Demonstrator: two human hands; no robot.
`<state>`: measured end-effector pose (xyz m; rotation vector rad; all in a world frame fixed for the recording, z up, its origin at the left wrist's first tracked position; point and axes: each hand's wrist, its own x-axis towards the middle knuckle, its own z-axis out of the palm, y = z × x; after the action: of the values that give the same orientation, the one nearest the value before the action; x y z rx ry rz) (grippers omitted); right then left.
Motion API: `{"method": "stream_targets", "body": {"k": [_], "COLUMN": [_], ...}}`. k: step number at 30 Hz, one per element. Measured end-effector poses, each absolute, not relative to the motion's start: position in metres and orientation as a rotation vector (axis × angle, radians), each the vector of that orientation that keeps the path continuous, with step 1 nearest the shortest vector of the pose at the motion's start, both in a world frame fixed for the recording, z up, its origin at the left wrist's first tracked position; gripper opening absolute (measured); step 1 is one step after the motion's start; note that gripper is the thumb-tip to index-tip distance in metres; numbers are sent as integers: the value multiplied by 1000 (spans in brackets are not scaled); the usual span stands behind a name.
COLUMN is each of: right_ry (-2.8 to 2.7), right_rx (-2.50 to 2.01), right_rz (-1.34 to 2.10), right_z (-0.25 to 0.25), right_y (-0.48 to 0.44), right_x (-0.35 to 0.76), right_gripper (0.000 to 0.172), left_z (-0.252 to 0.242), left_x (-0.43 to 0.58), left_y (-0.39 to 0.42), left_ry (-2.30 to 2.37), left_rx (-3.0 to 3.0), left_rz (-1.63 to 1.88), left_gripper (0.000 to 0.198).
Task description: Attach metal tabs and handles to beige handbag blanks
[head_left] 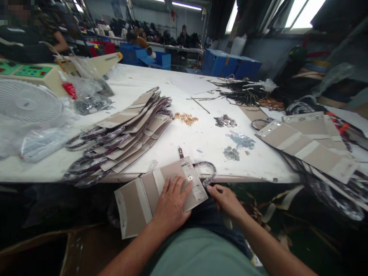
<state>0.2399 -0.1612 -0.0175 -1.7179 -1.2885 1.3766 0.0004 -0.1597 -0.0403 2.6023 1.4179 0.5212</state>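
Observation:
A beige bag panel (130, 211) with pale strips across it rests over my lap, its upper part against the table edge. My left hand (172, 203) lies flat on it with fingers stretched out. At the panel's right end, small metal fittings show, and a dark handle (213, 168) wrapped in clear plastic loops out. The closed fingertips of my right hand (227, 201) pinch the lower end of this handle. A short dark strap (181, 153) with a metal piece sticks out from the panel's top edge onto the table.
Stacked bag panels (138, 126) lie left, more panels (310, 142) right. Between them on the white table (198, 134) are gold-coloured pieces (186, 119) and piles of small metal plates (241, 141). Dark cords (244, 92) lie behind. A white fan (27, 101) stands left; a person sits beyond.

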Motion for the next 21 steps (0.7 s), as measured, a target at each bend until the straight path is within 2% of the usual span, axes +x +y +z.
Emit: {"method": "stream_targets", "body": {"k": [3,5,9,12,15,19,21], "right_ry": [-1134,-1092,-1223,-1392,-1640,-1912,-2002], "right_rx": [-1623,-1514,-1277,-1001,-796,-699,-696], "right_rz": [1493,1508,1268,1209,1202,910,750], "right_z": [-53,-57,-31,3,49,131,176], "right_y": [-167,-165,-170,-180,-181,-167,-160], "right_x": [228,213,192,189,197,224,242], "right_gripper": [59,64,46,31,21,21,17], "left_z": [-42,-39,-12,38,110,207,244], "left_x": [1,0,-17,-35,-45,-40,-33], "left_y": [-161,-163,-165,-163,-159,-153,-151], "left_ry": [1408,1403,1328,1295,1203,1057,1105], "left_rx": [2640,2668,2737,2746,2870,2956,2905], "left_rz": [580,604,801,1110,1304,1218,1147], "left_gripper": [79,79,82,81,92,92,81]}}
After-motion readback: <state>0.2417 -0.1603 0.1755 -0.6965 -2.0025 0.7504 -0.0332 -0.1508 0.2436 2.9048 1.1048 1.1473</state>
